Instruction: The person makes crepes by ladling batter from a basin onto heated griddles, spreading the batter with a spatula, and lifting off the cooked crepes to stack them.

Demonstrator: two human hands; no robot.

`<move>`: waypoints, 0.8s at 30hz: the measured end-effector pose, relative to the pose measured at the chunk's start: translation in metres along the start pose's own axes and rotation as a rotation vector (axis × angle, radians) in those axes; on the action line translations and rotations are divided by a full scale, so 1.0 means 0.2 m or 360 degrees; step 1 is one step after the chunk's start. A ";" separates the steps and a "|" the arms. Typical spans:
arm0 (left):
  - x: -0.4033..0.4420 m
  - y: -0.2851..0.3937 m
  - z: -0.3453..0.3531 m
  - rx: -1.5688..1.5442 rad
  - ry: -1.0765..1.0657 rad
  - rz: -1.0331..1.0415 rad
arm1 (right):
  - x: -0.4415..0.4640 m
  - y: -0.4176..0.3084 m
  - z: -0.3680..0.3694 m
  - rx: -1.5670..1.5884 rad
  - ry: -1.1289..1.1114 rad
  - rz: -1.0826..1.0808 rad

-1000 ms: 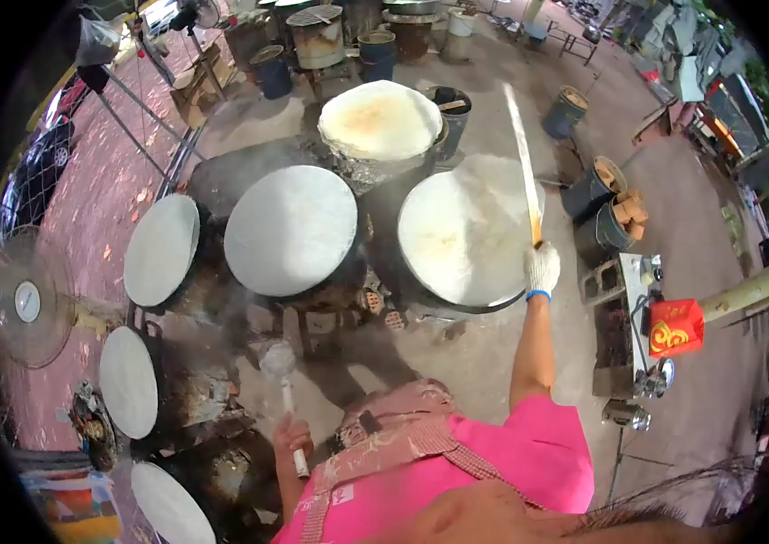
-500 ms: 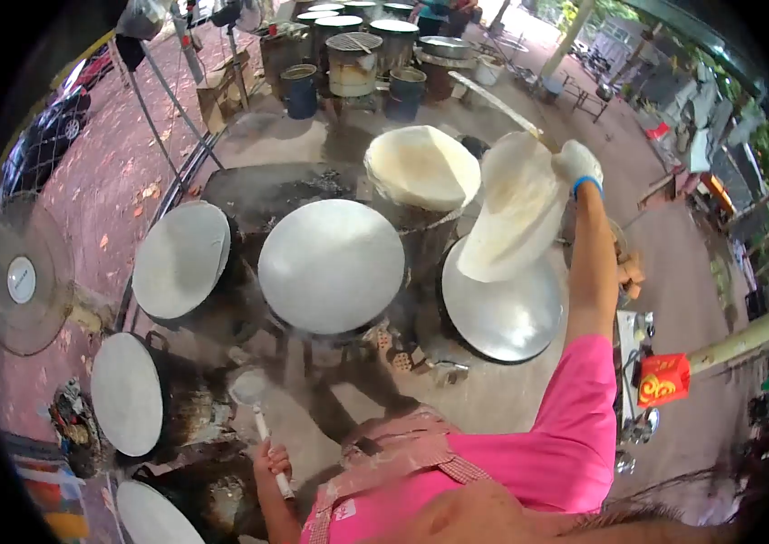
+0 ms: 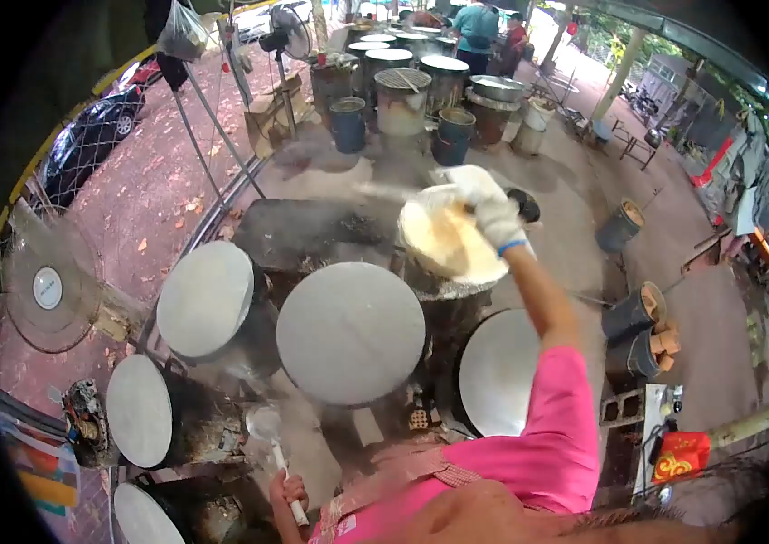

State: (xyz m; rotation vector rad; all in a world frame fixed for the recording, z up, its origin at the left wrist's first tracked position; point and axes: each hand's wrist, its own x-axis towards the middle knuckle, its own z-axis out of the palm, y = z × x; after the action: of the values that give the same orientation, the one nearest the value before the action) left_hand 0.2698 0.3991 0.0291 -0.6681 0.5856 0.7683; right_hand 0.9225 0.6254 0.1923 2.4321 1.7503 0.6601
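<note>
Relative to the central pot (image 3: 351, 334), I have the left hand (image 3: 289, 492) closed around the ladle (image 3: 284, 461) nearside, bowl outward for reach, and the right hand (image 3: 498, 221), gloved probably against heat, gripping a blurred stick (image 3: 386, 191) over the pale sheets (image 3: 430, 238) beyond, rightward.

The middle pan (image 3: 351, 333) is flanked by the left pan (image 3: 206, 299) and right pan (image 3: 500, 372). Behind, a flatbread stack (image 3: 434, 234) is set; blocks (image 3: 665, 341) are held in a bucket (image 3: 633, 354) at right, a fan (image 3: 47, 287) at left.
</note>
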 end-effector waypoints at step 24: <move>-0.57 -0.28 -0.59 0.0273 -0.0240 0.0514 | -0.90 -1.24 -0.05 0.1703 -0.0661 -0.0510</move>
State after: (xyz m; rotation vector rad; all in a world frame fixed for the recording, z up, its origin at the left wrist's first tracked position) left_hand 0.2197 0.2351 0.0489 -0.3568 0.6205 1.0468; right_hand 0.6531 0.5436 0.0721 2.3254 2.5549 -0.9950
